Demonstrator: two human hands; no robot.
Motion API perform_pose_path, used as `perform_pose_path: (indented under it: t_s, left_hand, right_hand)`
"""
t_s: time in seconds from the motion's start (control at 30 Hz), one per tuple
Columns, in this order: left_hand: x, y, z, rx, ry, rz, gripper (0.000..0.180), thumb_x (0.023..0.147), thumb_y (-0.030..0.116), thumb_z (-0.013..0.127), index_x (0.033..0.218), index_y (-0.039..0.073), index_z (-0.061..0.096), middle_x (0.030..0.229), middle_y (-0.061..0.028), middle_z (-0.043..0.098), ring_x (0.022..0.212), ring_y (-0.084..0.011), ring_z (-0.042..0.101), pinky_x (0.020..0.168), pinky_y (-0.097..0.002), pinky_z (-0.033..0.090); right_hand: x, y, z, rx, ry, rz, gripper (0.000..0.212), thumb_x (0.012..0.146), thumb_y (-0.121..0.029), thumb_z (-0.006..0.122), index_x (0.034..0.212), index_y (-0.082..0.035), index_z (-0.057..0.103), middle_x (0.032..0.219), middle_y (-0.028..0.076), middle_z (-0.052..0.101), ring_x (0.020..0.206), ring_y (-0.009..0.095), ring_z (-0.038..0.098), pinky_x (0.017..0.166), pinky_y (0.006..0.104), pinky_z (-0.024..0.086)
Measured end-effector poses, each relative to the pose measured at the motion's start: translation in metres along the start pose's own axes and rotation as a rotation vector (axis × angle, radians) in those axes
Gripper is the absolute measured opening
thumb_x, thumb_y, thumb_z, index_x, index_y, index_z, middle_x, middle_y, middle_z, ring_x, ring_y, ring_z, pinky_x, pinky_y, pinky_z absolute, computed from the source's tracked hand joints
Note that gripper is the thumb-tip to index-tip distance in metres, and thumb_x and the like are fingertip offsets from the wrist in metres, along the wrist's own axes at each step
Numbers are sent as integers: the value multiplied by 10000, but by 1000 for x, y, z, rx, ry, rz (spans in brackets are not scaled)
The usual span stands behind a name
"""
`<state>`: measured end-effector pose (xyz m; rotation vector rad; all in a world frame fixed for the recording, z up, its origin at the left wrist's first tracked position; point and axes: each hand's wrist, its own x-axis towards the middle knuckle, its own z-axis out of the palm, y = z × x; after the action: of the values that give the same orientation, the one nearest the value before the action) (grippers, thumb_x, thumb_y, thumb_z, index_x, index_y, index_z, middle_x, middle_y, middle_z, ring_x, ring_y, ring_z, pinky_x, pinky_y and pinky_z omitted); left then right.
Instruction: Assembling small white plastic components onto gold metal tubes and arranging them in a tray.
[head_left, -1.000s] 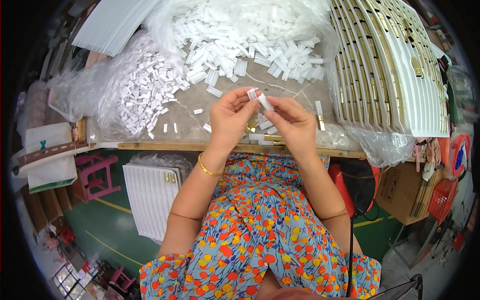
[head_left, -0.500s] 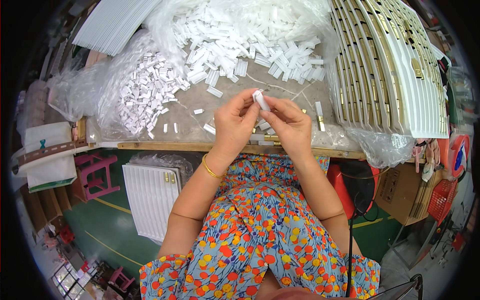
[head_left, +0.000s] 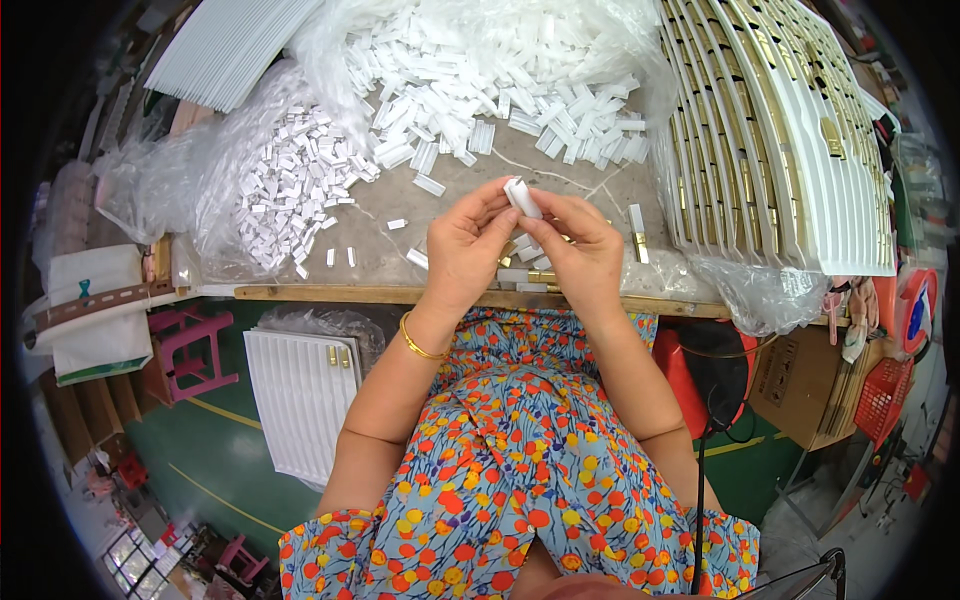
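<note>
Both hands meet over the near middle of the worktable, closed on one small white plastic piece (head_left: pixel 522 197). My left hand (head_left: pixel 468 235) pinches it from the left, thumb and fingers pressed against its side. From the right, the thumb and fingers of my right hand (head_left: pixel 578 245) grip the same piece. It is held tilted above the table; its lower end is partly covered by fingertips. Beneath the hands lie loose white and gold-coloured metal parts (head_left: pixel 530 275), partly hidden. A white piece with a gold metal end (head_left: pixel 639 233) lies right of my right hand.
A heap of small white pieces (head_left: pixel 300 180) lies at left, and longer white pieces (head_left: pixel 440 90) fill the back in plastic film. Stacked white ribbed trays with gold parts (head_left: pixel 770 140) stand at right. A wooden strip (head_left: pixel 380 294) forms the table's front edge.
The white piece has turned slightly between my fingers, showing more of its right side. Both hands have shifted only a little.
</note>
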<state>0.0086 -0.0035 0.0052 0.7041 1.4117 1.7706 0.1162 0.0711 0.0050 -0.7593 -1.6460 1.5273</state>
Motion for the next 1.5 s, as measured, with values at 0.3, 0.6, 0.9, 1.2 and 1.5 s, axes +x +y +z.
perform_pose_path:
  t_s: [0.3, 0.6, 0.9, 1.2, 1.5]
  left_hand:
    - [-1, 0, 1, -2, 5, -2, 282, 874, -43, 518, 1155, -54, 532, 1066, -126, 618, 975, -157, 600, 847, -261, 492]
    - [-2, -1, 1, -41, 5, 17, 288, 872, -49, 521, 1160, -55, 528, 1064, -128, 617, 978, -162, 599, 853, -266, 491]
    - [-2, 0, 1, -64, -9, 39, 279, 877, -47, 512, 1155, -53, 529, 1070, -126, 612, 978, -164, 598, 852, -277, 501]
    - [-3, 0, 2, -63, -25, 62, 276, 876, -45, 513, 1152, -53, 530, 1068, -127, 612, 979, -169, 597, 854, -289, 505]
    - [-4, -4, 1, 16, 1, 125, 270, 862, -44, 534, 1131, -53, 559, 1024, -120, 634, 923, -149, 611, 808, -268, 513]
  right_hand:
    - [-1, -4, -2, 16, -15, 13, 260, 759, 1, 675, 1018, -20, 666, 877, 62, 627, 773, 108, 569, 677, 220, 462]
    - [-2, -4, -2, 21, -22, 32, 261, 768, -3, 667, 1027, -33, 667, 877, 61, 627, 790, 111, 568, 674, 224, 460]
    - [0, -3, -5, 74, -51, 72, 266, 771, 3, 667, 1034, -35, 666, 888, 49, 621, 792, 101, 570, 677, 217, 459]
    - [2, -3, -9, 189, -80, 141, 267, 780, 22, 652, 1043, -22, 659, 944, 46, 613, 820, 97, 573, 697, 206, 460]
    - [1, -5, -7, 160, -71, 132, 273, 772, 28, 657, 1039, -29, 664, 924, 47, 616, 806, 95, 572, 683, 202, 458]
